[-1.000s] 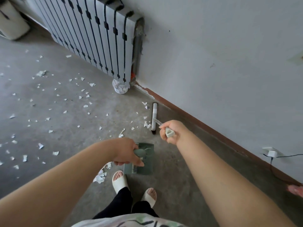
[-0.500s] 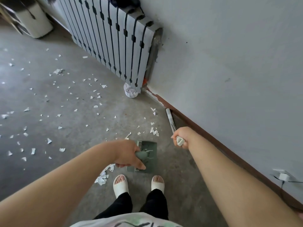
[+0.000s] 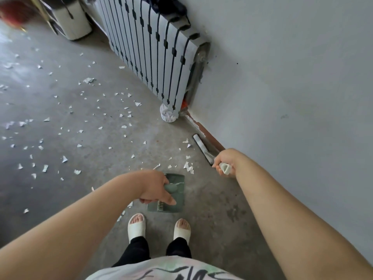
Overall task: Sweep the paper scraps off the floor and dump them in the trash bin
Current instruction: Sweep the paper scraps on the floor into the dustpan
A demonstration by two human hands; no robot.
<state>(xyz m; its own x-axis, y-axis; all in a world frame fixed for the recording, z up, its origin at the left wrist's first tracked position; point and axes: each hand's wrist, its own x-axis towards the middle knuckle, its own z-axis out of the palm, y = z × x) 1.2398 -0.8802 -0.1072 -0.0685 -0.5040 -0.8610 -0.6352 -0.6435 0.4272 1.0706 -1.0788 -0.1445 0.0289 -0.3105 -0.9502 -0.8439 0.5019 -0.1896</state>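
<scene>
A person standing in white slippers on a grey concrete floor works at the sweeping stage of the job, with none of the dumping yet done. The left hand is curled around the grip of a dark green plastic dustpan, which hangs or rests low just in front of the feet. The right hand is closed in a fist around the pale handle of a long white-headed broom, whose head lies against the floor at the foot of the grey wall, near the brown skirting.

The torn white paper scraps lie in a small cluster between broom head and dustpan, while many more are strewn across the floor to the far left, and a few sit beside the left foot. The dustpan's visible surface appears to hold little or nothing.

The next move, by this reading, calls for drawing the broom leftward and nearer, herding the close cluster toward the pan's lip, with the pan tipped flat to the floor to receive it.

A white ribbed radiator stands along the far wall. Beyond it, far left, sits a white bin-like container with a dark lid; whether it is the trash bin, and what it holds, cannot be told.
</scene>
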